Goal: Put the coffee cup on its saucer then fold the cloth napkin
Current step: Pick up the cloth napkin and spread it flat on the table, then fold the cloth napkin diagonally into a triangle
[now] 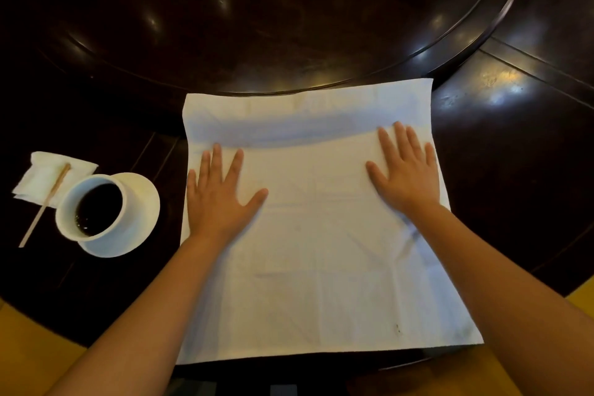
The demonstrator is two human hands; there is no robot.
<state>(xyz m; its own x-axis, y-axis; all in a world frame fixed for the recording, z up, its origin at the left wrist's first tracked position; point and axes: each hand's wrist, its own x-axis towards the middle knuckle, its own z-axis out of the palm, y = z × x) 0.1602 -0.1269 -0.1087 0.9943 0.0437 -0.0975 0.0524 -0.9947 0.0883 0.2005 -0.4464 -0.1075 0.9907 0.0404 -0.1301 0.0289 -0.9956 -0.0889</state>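
Observation:
A white cloth napkin [321, 235] lies spread flat on the dark table in front of me, its far edge running up onto a raised turntable. My left hand [221, 196] rests flat on its left part, fingers apart. My right hand [405, 170] rests flat on its right part, fingers apart too. Neither hand holds anything. At the left, a white coffee cup [93, 207] full of dark coffee stands on its white saucer [141, 202].
A folded paper napkin [41, 173] and a wooden stir stick [45, 206] lie left of the cup. The large dark round turntable [289, 26] fills the table's far middle. The dark table's near edge [38, 325] curves at the lower left, yellow floor beyond.

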